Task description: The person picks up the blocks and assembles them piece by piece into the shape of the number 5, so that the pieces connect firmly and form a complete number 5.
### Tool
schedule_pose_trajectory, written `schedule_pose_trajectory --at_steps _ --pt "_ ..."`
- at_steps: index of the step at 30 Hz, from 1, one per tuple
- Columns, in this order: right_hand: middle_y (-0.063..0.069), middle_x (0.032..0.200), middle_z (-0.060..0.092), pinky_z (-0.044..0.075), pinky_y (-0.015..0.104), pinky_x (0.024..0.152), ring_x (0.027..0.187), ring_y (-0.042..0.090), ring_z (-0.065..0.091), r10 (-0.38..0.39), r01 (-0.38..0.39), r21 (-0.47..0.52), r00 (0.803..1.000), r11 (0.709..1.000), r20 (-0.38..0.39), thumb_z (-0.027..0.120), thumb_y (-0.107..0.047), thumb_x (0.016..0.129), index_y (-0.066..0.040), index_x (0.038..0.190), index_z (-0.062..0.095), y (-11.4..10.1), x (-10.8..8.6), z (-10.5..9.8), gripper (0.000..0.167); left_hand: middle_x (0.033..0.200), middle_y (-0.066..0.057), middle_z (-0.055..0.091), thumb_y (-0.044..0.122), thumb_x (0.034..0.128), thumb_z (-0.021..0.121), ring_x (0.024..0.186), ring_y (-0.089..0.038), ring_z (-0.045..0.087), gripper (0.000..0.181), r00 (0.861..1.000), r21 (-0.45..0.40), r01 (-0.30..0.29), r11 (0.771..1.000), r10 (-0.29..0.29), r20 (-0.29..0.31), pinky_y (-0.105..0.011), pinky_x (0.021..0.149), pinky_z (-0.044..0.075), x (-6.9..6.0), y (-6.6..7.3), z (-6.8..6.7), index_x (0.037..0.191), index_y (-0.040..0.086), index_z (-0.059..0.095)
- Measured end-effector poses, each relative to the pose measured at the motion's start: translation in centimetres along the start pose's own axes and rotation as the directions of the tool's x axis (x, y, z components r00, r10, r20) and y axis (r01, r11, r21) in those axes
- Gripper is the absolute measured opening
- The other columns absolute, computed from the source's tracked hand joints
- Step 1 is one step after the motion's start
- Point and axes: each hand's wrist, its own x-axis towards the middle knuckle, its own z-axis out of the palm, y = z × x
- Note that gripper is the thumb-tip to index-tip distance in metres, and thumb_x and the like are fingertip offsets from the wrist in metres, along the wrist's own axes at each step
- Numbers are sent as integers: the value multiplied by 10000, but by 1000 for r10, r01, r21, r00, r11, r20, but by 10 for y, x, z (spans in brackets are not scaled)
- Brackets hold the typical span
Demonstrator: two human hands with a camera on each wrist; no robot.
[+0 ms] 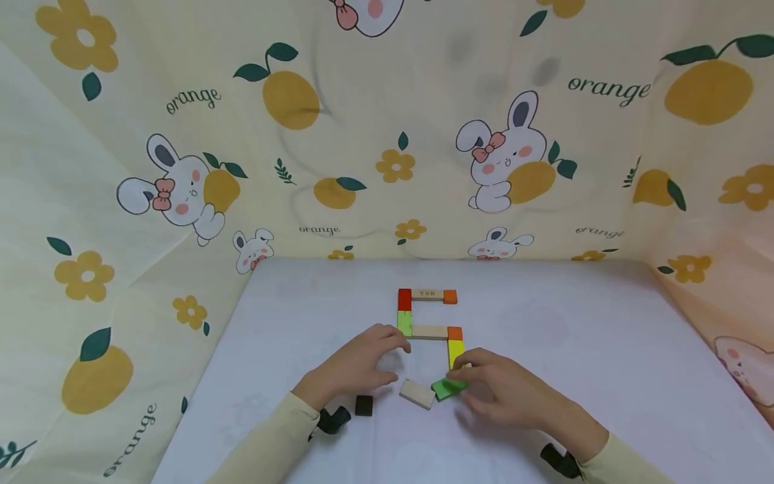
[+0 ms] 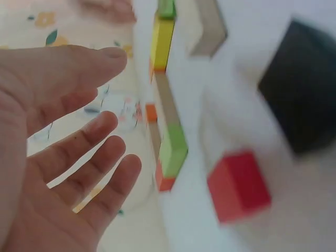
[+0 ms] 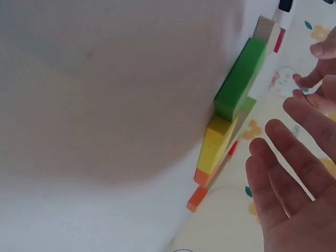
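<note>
My left hand (image 1: 359, 359) hovers with parted, relaxed fingers left of the block figure, touching nothing. Beneath it, seen in the left wrist view, lies a red block (image 2: 239, 186). My right hand (image 1: 504, 386) is over the right end of a green block (image 1: 447, 388), partly covering it. In the right wrist view its extended fingers (image 3: 299, 157) look apart from the green block (image 3: 241, 79). That block meets the lower end of a yellow block (image 1: 456, 353). A plain wooden block (image 1: 417, 394) lies slanted to its left.
The figure continues upward with an orange block (image 1: 455, 333), a wooden strip (image 1: 430, 333), a light green block (image 1: 404, 323), a red block (image 1: 404, 299), another wooden strip (image 1: 427, 294) and an orange end block (image 1: 450, 296). A black block (image 1: 364, 405) lies near my left wrist.
</note>
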Motion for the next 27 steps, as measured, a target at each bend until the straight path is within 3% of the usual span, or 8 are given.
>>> schedule_pose_trajectory --at_steps 4,8,19,27 --pt "-73 1291 650 580 450 977 1157 141 620 -25 25 9 999 1000 -26 760 -181 960 -200 1283 809 -4 -2 0 328 1424 17 611 155 962 827 1341 -204 537 382 998 8 52 999 -52 -34 -419 1112 511 -10 -12 -11 1323 190 709" --pt "-80 1286 650 584 422 966 1149 125 617 -53 54 25 998 998 -26 754 -169 962 -199 1286 808 -8 -2 2 330 1363 8 646 134 953 829 1301 -224 559 333 996 15 92 996 -92 -19 -446 1097 522 -19 -23 -15 1269 172 730" --pt "-56 1262 663 584 344 900 1116 120 607 -158 157 -15 987 987 -23 777 -230 965 -204 1304 804 -17 3 12 341 1264 50 663 50 916 832 1189 -176 574 329 996 -8 83 997 -83 23 -355 997 561 -27 -35 0 1202 194 755" --pt "-84 1261 654 566 315 905 1127 97 581 -134 134 -15 991 991 25 772 -244 969 -235 1309 803 -17 5 17 341 1254 65 652 33 917 828 1144 -152 568 329 994 -16 107 994 -107 31 -306 933 571 -26 -36 4 1170 230 755"
